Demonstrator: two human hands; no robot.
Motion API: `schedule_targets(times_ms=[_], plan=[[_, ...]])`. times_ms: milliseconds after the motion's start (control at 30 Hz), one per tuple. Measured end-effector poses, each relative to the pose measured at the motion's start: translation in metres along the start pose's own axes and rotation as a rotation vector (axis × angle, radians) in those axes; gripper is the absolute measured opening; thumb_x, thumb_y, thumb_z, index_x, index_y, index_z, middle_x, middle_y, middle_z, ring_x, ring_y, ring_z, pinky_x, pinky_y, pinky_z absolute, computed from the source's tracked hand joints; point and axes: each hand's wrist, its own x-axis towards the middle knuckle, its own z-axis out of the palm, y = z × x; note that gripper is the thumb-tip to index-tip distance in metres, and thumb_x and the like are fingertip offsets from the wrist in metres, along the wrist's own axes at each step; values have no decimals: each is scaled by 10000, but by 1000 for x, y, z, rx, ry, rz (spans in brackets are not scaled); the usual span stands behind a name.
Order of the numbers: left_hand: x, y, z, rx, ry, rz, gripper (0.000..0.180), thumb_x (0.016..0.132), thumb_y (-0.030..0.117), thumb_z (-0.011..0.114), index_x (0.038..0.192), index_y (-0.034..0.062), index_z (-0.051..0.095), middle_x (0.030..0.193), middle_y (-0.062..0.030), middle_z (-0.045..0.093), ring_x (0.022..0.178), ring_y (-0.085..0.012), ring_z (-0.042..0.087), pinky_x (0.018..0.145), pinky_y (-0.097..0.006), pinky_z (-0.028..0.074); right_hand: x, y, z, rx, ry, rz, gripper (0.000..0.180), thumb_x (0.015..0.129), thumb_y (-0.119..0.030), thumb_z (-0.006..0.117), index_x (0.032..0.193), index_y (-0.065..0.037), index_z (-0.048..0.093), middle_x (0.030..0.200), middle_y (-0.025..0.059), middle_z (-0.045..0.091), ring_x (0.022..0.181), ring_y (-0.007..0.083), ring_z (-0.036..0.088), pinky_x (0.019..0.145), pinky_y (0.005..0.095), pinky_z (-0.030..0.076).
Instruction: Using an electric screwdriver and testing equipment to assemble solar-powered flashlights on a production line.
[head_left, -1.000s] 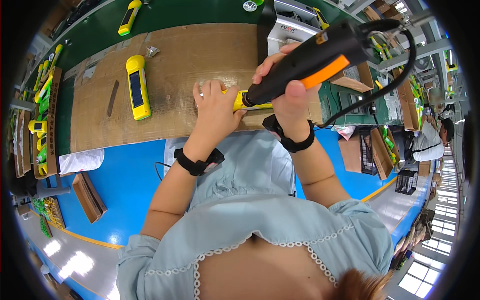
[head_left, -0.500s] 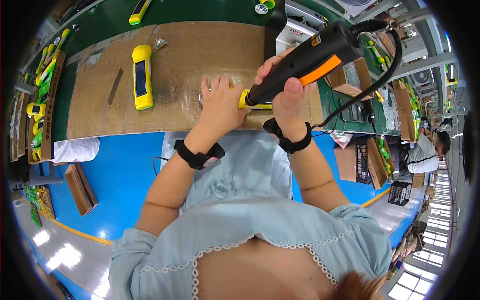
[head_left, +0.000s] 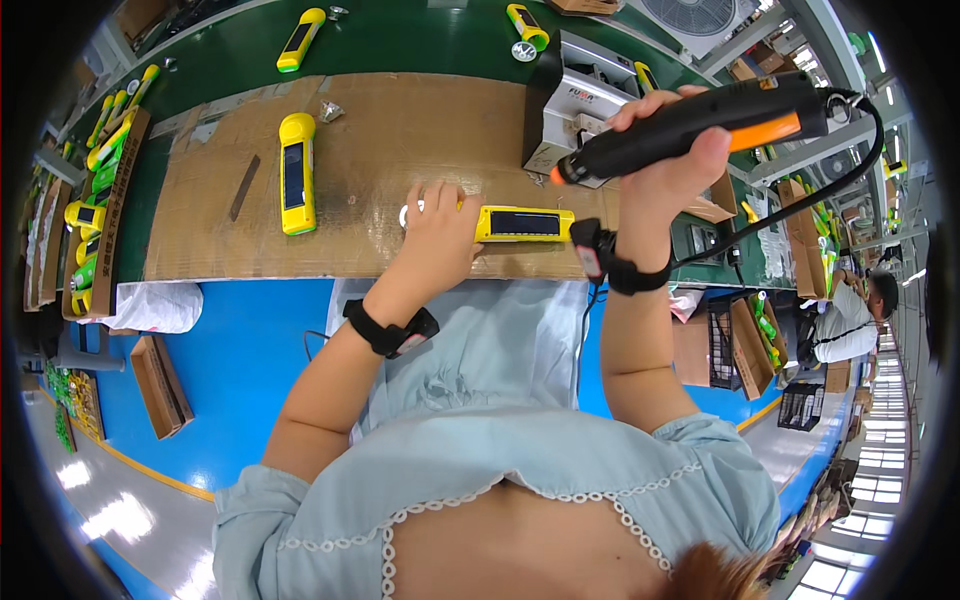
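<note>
My left hand [head_left: 436, 232] is wrapped over the head end of a yellow flashlight [head_left: 525, 225] that lies sideways on the cardboard sheet. A dark solar panel shows along its body, while the head is mostly hidden under my fingers. My right hand [head_left: 665, 180] grips a black electric screwdriver [head_left: 690, 127] with an orange stripe. The screwdriver is raised to the right, its tip apart from the flashlight and pointing left. A second yellow flashlight [head_left: 297, 175] lies lengthwise to the left of my left hand, also panel up.
Cardboard [head_left: 390, 130] covers part of the green bench [head_left: 420, 40]. A metal strip [head_left: 244, 188] and small screws [head_left: 331, 111] lie on it. A grey-white box [head_left: 570, 105] stands behind the screwdriver, whose cable loops right. At left, a carton [head_left: 125, 190] holds several flashlights. Someone [head_left: 850, 320] sits far right.
My right hand has lifted the screwdriver off the flashlight, up and to the right, uncovering the solar panel. My left hand keeps its hold. The view has shifted slightly.
</note>
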Motion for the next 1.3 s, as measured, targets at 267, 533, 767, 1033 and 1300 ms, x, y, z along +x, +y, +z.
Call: schedule_targets(times_ms=[267,533,767,1033,1300], plan=[[-4,3,-4,-2,-50,3,556,658,75,720,1157,29,477,1086,-164,454,1096,-343,419,1021,-521,247,54,49,-33,-162,62,-147,289,878,-207,614,960,-19,411,680,98,590,535,159,571,504,253,459],[-3,6,-7,-56,-62,-30,536,667,64,701,1152,23,476,1092,-173,450,1101,-360,410,1018,-515,249,48,63,-48,-281,21,20,255,874,-190,614,925,-16,435,642,84,582,506,140,552,478,250,447],[-4,4,-8,-80,-47,-14,522,675,70,694,1144,18,470,1122,-164,463,1131,-337,416,1015,-517,254,24,43,-46,-43,-12,247,379,890,-385,539,914,-14,461,632,118,565,499,193,556,459,288,463],[-4,-2,-3,-74,-19,-11,517,670,62,679,1141,23,469,1114,-159,473,1125,-338,424,1006,-507,262,-29,30,10,134,-136,208,678,765,-561,642,1063,24,471,685,117,581,570,190,594,526,275,488],[-3,-6,3,-123,-4,-13,511,628,17,652,1111,12,485,1079,-161,484,1099,-336,435,993,-474,276,-39,41,25,179,-178,270,584,776,-480,674,1020,13,476,701,111,584,581,179,591,527,279,490]])
